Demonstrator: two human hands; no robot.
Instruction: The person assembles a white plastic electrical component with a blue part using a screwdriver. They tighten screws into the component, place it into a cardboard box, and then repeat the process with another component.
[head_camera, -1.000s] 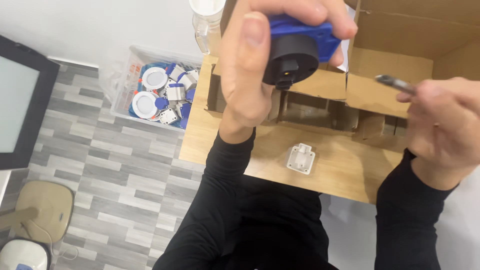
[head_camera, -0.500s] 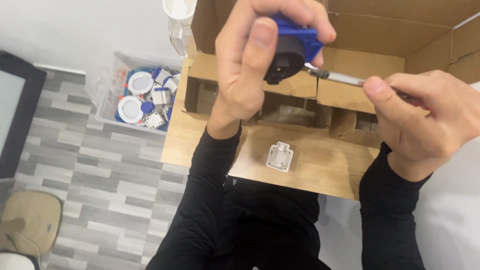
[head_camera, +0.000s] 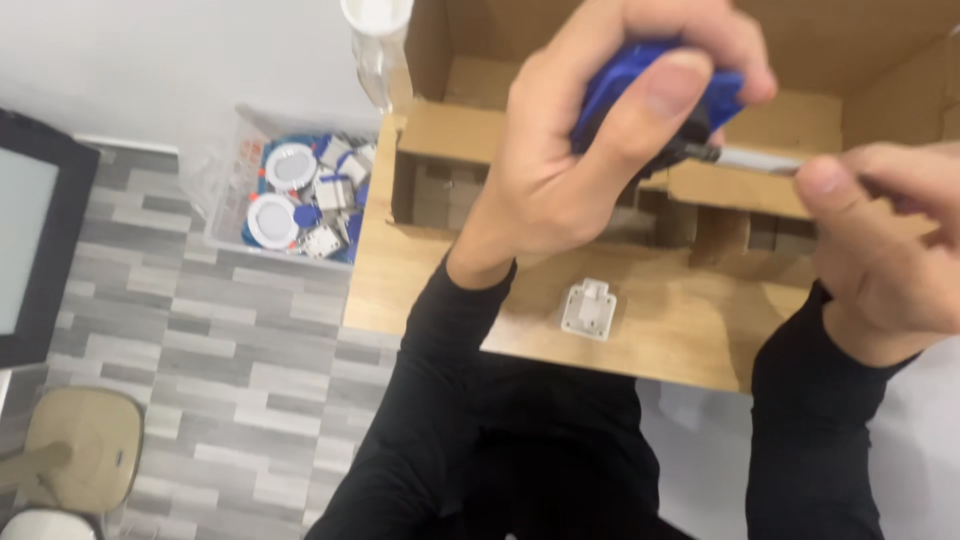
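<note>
My left hand (head_camera: 590, 150) is raised close to the camera and grips a blue and black plastic part (head_camera: 640, 75). My right hand (head_camera: 885, 240) holds a thin metal tool (head_camera: 755, 158) whose tip meets the dark underside of that part. Below them, a small white plastic piece (head_camera: 588, 308) lies on the wooden table (head_camera: 420, 290). Both arms wear black sleeves.
An open cardboard box (head_camera: 800, 110) with cardboard dividers stands on the table behind the hands. A clear plastic bin (head_camera: 300, 190) of white and blue parts sits on the grey plank floor at the left, near a clear bottle (head_camera: 378, 45). A dark screen (head_camera: 35, 240) is at far left and a beige stool (head_camera: 85, 450) at lower left.
The right hand brought the metal tool leftward until its tip reached the blue part. The left hand kept hold of the part, and the view shifted closer.
</note>
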